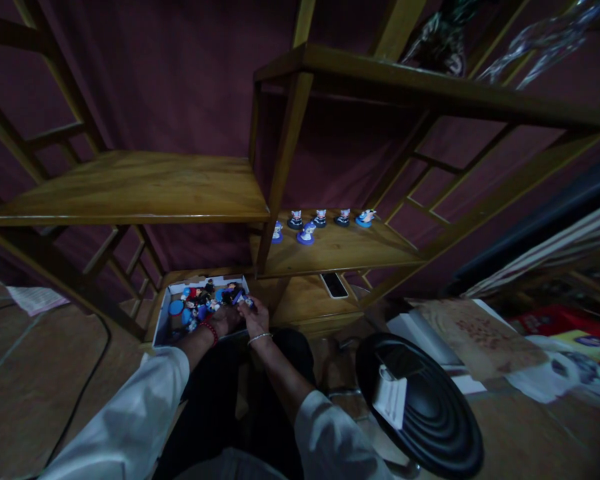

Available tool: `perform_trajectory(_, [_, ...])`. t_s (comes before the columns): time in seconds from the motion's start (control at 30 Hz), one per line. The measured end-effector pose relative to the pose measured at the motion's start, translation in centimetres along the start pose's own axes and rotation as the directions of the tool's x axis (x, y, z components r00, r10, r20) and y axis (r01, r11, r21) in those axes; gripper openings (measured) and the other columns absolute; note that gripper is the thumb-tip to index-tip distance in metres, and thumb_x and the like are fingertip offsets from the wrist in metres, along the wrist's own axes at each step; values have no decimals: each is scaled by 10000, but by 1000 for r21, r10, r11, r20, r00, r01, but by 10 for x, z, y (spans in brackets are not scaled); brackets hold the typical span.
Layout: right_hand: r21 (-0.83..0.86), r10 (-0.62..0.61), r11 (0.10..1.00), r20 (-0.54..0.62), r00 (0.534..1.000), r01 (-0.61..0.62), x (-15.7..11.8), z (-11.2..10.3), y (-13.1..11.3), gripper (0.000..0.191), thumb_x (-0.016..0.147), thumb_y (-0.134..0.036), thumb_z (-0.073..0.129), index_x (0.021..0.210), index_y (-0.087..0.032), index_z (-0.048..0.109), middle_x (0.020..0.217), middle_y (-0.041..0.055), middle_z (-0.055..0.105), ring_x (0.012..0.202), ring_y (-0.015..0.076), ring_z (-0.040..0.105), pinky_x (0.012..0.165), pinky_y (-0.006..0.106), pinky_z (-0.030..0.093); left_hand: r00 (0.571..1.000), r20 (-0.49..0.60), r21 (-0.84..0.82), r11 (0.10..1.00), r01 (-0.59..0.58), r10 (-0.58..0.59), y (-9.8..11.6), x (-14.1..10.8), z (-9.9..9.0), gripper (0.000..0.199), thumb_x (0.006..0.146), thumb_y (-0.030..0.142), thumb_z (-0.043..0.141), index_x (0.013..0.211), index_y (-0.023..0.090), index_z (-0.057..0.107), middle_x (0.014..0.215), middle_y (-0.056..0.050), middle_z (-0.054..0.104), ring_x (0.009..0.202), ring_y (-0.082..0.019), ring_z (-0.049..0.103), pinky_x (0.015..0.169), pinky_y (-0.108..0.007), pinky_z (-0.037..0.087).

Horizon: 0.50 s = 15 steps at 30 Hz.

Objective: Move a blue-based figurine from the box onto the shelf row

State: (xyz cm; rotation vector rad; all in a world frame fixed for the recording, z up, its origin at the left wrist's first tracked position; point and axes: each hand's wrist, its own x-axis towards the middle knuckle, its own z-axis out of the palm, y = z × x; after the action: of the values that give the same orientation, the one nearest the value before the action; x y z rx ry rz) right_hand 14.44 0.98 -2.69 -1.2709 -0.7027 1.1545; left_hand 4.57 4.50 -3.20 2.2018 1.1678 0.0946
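Both my hands are close together at the right front of a white box [163, 320] full of small toy figurines [193, 303]. My right hand [256, 319], with a pale bracelet at the wrist, has its fingers closed on a small blue-and-white figurine [247, 302]. Beside it, my left hand [225, 321], wearing a red bead bracelet, is over the box edge; its fingers are dark and partly hidden. Several more figurines stand on the shelf above, among them a purple one [307, 233] and a light-blue one [365, 218].
The wooden shelf unit [335, 257] has an upper board [145, 187] jutting out above the box. A phone [335, 285] lies on the lowest board. To the right are a black round stool [425, 407] with a white mask [391, 398] and some papers. A cable [87, 373] runs along the floor.
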Motion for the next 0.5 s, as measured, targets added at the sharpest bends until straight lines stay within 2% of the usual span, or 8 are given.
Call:
perform_trajectory(0.1, [-1, -2, 1000, -3, 1000, 2, 0, 0, 0, 453, 552, -428, 686, 890, -132, 629, 557, -12, 620, 540, 139, 574, 533, 246, 468, 994, 76, 152, 987, 61, -73, -2, -3, -3, 225, 825, 115, 406, 856, 140, 627, 802, -70, 657, 774, -167, 576, 729, -254, 445])
perform_trajectory(0.27, [-8, 12, 1000, -15, 1000, -12, -1, 1, -2, 439, 540, -436, 690, 864, -145, 635, 565, -9, 626, 555, 144, 586, 540, 249, 476, 991, 92, 258, 964, 68, -95, 5, -8, -9, 257, 818, 104, 374, 858, 120, 627, 847, -111, 655, 799, -186, 592, 745, -274, 431])
perform_trajectory(0.37, [10, 9, 1000, -21, 1000, -9, -1, 1, -2, 447, 536, -431, 690, 870, -141, 627, 578, -11, 629, 559, 141, 588, 544, 249, 479, 992, 76, 326, 943, 71, -101, 8, -13, -15, 249, 825, 138, 387, 831, 124, 635, 823, -113, 658, 800, -183, 605, 746, -260, 430])
perform_trajectory(0.5, [39, 7, 999, -12, 1000, -6, -1, 2, -1, 432, 533, -404, 694, 858, -130, 618, 560, -23, 613, 531, 124, 572, 534, 237, 471, 983, -1, 388, 906, 168, -182, 3, -16, -21, 224, 810, 148, 422, 880, 90, 627, 873, -165, 648, 874, -235, 611, 763, -299, 438])
